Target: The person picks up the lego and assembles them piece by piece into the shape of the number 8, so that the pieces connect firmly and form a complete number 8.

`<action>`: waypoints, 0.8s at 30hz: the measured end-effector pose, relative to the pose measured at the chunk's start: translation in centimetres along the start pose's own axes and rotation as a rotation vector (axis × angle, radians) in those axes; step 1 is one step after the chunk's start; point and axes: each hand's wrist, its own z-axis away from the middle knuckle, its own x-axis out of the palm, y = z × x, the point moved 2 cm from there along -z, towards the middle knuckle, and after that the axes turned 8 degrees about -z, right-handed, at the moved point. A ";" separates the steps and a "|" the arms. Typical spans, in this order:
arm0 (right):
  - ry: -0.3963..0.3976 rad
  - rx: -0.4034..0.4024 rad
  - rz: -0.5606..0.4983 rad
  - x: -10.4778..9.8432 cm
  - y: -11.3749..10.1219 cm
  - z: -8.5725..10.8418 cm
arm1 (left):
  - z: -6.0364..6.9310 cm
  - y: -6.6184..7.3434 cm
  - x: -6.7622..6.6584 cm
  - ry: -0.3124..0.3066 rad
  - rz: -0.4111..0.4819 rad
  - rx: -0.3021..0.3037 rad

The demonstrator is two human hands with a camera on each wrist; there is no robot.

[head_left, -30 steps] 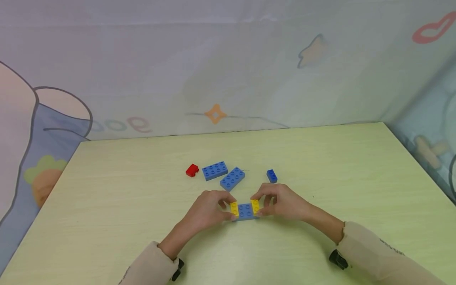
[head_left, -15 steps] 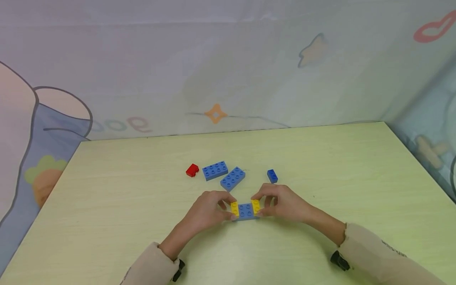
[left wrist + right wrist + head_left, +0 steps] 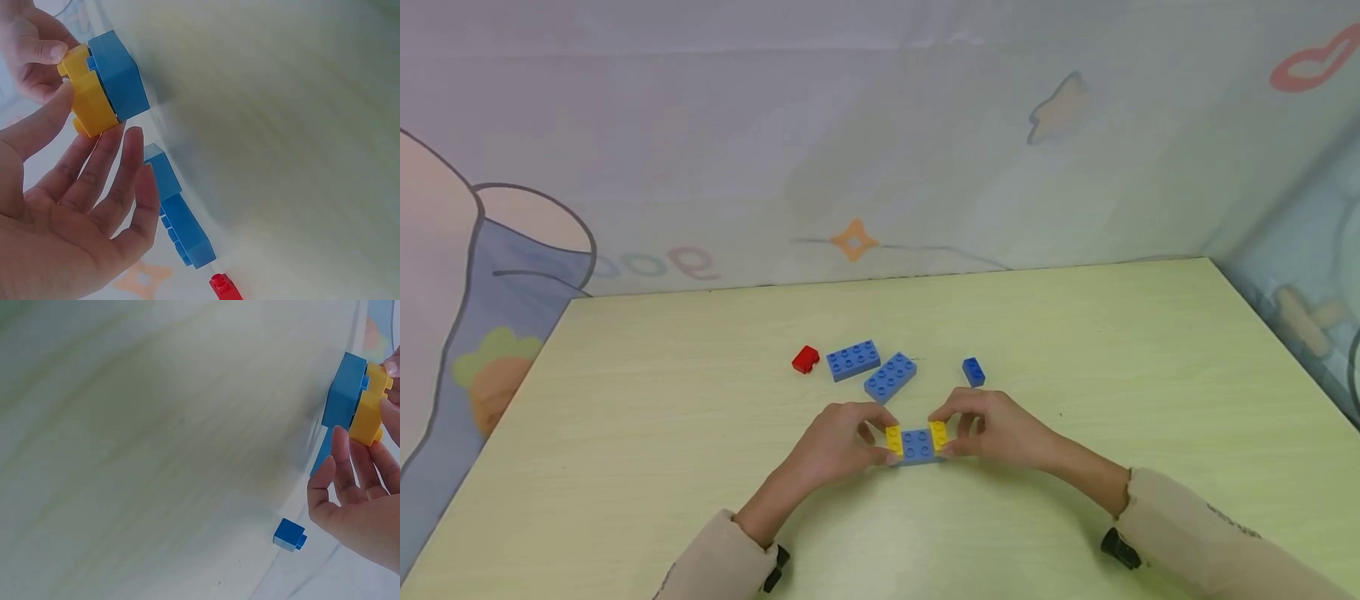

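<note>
A blue eight-stud brick (image 3: 917, 447) lies on the table between the hands, with a yellow two-stud brick on top at each end. My left hand (image 3: 848, 442) pinches the left yellow brick (image 3: 893, 439) between thumb and fingers. On the other side, my right hand (image 3: 996, 423) pinches the right yellow brick (image 3: 938, 435) the same way. Both wrist views show the yellow bricks seated on the blue brick (image 3: 119, 75), a thin gap visible beneath them. In the right wrist view the blue brick (image 3: 345, 390) is seen from its other end.
Behind the hands lie two more blue eight-stud bricks, one at the left (image 3: 853, 361) and one nearer (image 3: 891, 377). A small red brick (image 3: 806, 360) sits left of them. To the right is a small dark blue brick (image 3: 973, 372). A printed cloth (image 3: 925, 150) hangs behind the table.
</note>
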 end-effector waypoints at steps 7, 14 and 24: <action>-0.038 0.020 -0.009 -0.3 0.1 -0.2 | 0.0 0.0 0.0 -0.013 -0.008 -0.005; -0.066 0.073 -0.081 -1.1 0.3 -1.1 | 0.1 0.0 -0.1 -0.011 -0.005 -0.008; 0.003 0.008 -0.018 -1.9 0.2 -2.7 | 0.0 -0.1 -0.1 -0.017 0.005 -0.028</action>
